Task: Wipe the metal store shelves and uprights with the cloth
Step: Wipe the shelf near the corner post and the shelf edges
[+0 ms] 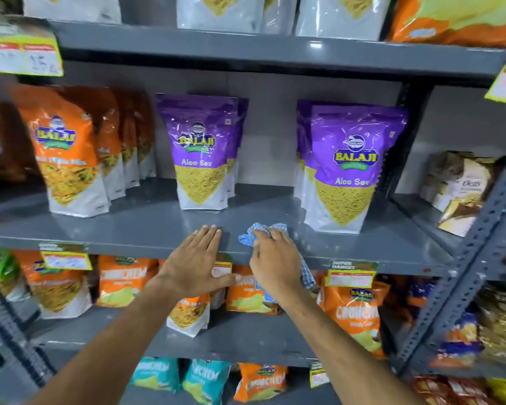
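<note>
A grey metal shelf runs across the middle of the head view. On its front part lies a blue-and-white checked cloth, bunched up, with one end hanging over the shelf edge. My right hand grips the cloth and presses it onto the shelf. Just to its left, my left hand rests flat on the shelf's front edge with straight fingers. A perforated grey upright slants along the right side.
Purple snack pouches stand behind the hands, orange pouches to the left. Boxes sit on the right bay. More packets fill the shelves above and below. Yellow price tags hang on the shelf edges.
</note>
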